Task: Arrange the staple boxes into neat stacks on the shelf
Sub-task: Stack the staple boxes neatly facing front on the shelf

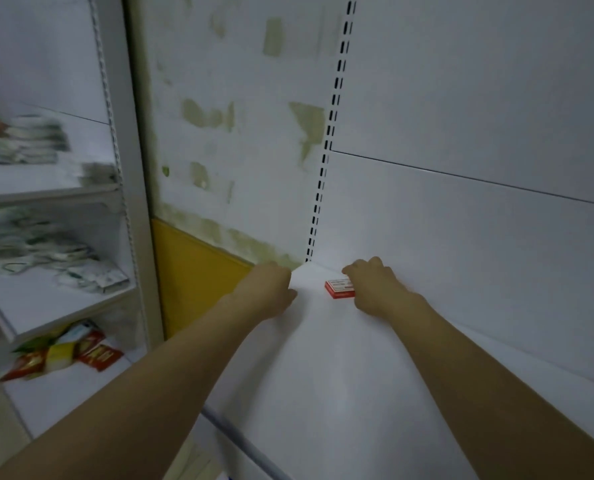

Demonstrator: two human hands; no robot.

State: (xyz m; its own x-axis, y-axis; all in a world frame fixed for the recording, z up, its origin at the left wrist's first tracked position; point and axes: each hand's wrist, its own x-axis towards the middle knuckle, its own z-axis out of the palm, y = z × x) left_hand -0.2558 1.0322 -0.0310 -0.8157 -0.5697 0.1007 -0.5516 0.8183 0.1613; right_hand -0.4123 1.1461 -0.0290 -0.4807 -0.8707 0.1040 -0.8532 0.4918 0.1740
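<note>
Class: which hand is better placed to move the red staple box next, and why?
Right. The right hand holds the red staple box on the shelf; the left hand rests apart at the shelf's left edge.

Staple box [339, 288] sits on the shelf [340, 368], way back by the wall [462, 237]; my right hand [375, 289] holds its right end, left hand [271, 289] further left.

The shelf [323, 358] looks like white painted metal, smooth with a soft sheen. The box [337, 289] is red card, slightly glossy, with a paper label. The wall [240, 133] behind is matt, its paint patchy and peeling. The packets [91, 351] look shiny plastic.
</note>
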